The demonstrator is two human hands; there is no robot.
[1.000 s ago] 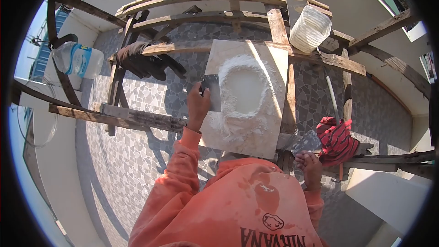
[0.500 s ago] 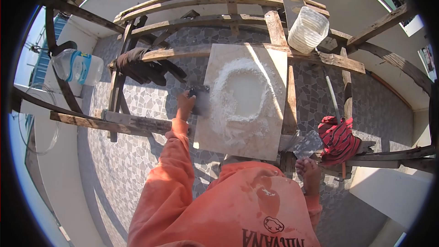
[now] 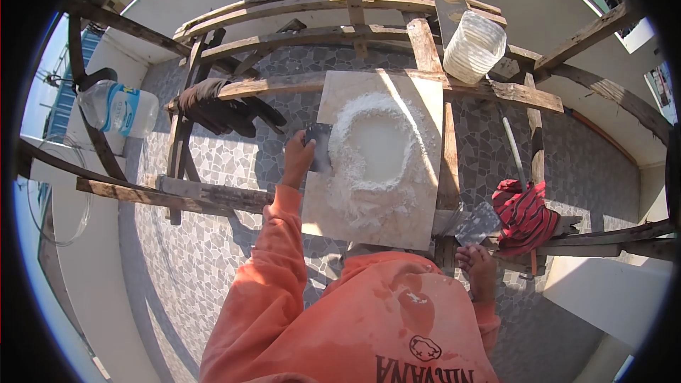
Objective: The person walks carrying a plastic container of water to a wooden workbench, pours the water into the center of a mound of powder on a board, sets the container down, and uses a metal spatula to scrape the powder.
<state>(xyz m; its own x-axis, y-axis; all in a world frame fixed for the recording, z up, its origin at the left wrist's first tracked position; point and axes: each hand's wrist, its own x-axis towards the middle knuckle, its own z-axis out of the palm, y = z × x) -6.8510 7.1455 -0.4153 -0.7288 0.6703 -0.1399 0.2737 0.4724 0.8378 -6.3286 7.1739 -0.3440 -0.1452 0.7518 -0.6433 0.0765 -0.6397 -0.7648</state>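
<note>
My left hand (image 3: 298,159) is closed on a dark, flat scraper (image 3: 323,147). The scraper's blade lies at the left side of a ring of white powder (image 3: 342,122) on a pale square board (image 3: 317,223). Inside the ring is a pool of milky liquid (image 3: 383,147). Lower right, my right hand (image 3: 478,267) has its fingers curled around the near end of a grey putty knife (image 3: 477,224). The putty knife's flat blade points away from me, off the board's right edge; its handle is hidden in the fingers.
Rough timber rails (image 3: 298,84) surround the board. A translucent plastic tub (image 3: 474,48) stands at the back right, a water bottle (image 3: 122,109) at the left. Dark gloves (image 3: 214,105) hang on a rail. A red striped cloth (image 3: 523,217) is beside my right hand.
My left hand and its scraper have moved right, so the blade now meets the powder's left edge. The right hand has stayed nearly still.
</note>
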